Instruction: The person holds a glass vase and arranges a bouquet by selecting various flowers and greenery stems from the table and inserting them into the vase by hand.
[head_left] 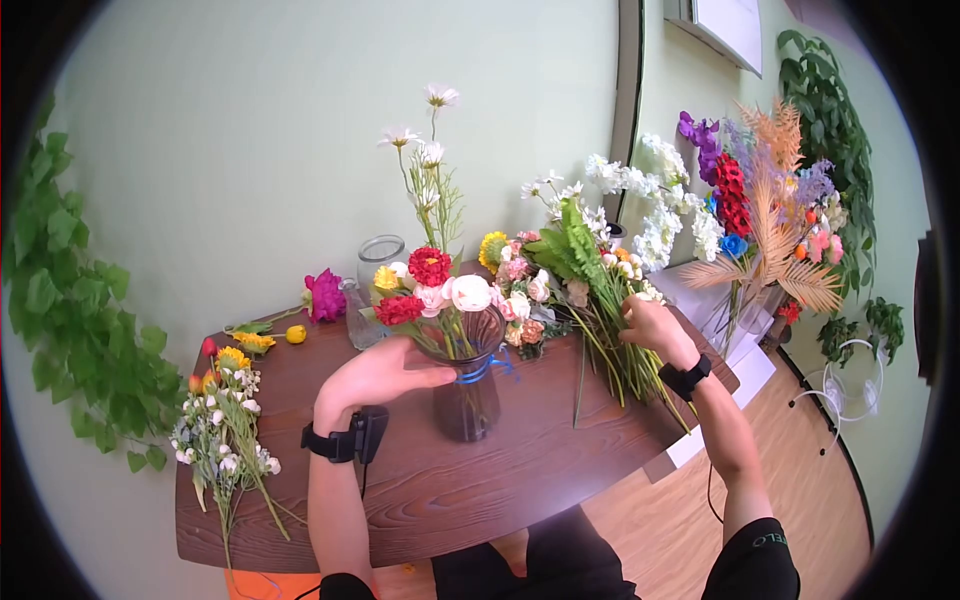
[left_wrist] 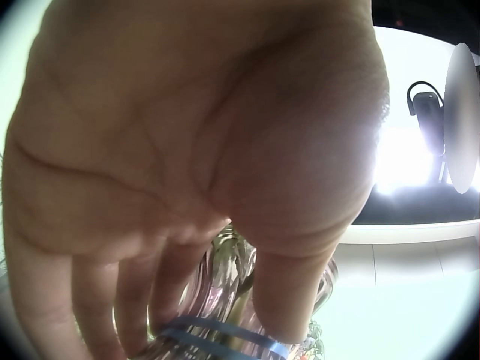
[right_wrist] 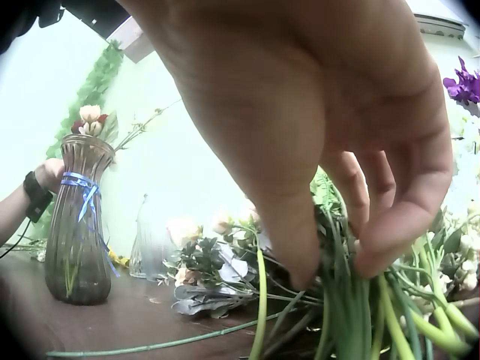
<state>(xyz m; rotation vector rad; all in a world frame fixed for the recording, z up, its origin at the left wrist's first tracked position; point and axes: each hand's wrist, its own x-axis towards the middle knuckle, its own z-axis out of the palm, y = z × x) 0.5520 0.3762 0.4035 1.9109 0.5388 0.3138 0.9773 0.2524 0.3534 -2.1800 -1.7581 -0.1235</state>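
Note:
My left hand [head_left: 378,375] wraps round the neck of a dark, see-through ribbed glass vase [head_left: 467,412] standing on the table. A blue ribbon [right_wrist: 79,184] is tied about that neck. Red, white, pink and yellow flowers fill the vase's mouth, and tall white daisies [head_left: 432,155] rise above them. At the right, my right hand [head_left: 655,328] is over a heap of flowers, thumb and fingers either side of a bunch of green stems [right_wrist: 343,307]. Broad green leaves [head_left: 572,245] top this heap. In the left wrist view the thumb presses beside the ribbon.
Loose sunflowers, tulips and small white flowers [head_left: 222,425] lie on the table [head_left: 400,510] at the left. A clear glass jar [head_left: 381,246] and a magenta flower [head_left: 324,296] are at the back. Tall white blossoms [head_left: 660,225] and a big mixed bouquet [head_left: 765,200] stand at the right.

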